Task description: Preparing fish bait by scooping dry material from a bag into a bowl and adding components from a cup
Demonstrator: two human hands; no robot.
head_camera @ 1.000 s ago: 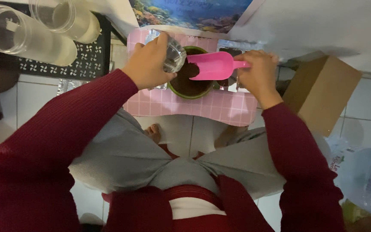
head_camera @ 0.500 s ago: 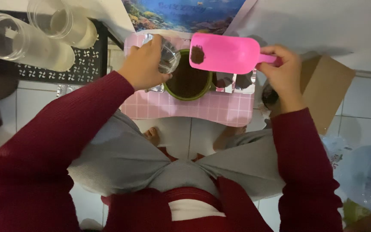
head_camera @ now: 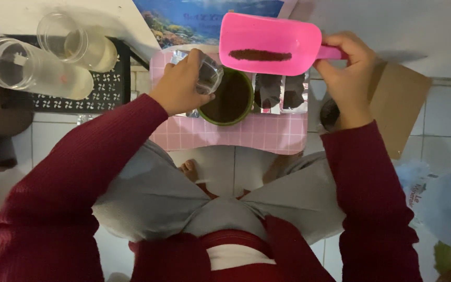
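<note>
A right hand (head_camera: 346,73) grips a pink scoop (head_camera: 270,44) of dark powder above the green bowl (head_camera: 229,99) (on a pink tray (head_camera: 246,137)), left hand (head_camera: 179,86) clasping a clear cup (head_camera: 204,75), awaiting a steady tip.

The flat pink plastic scoop (head_camera: 270,44) looks smooth and faintly glossy, with a line of matt, grainy dark brown powder (head_camera: 260,55) along it. Just below the scoop, the small clear plastic cup (head_camera: 208,74) is shiny, and the round green-rimmed bowl (head_camera: 229,98) holds the same dull powder, beside crinkled shiny foil-like packets (head_camera: 281,93). Below the scoop, the pink checked plastic stool (head_camera: 257,134) is smooth, and the dark red ribbed knit sleeves (head_camera: 90,162) are soft and matt.
</note>
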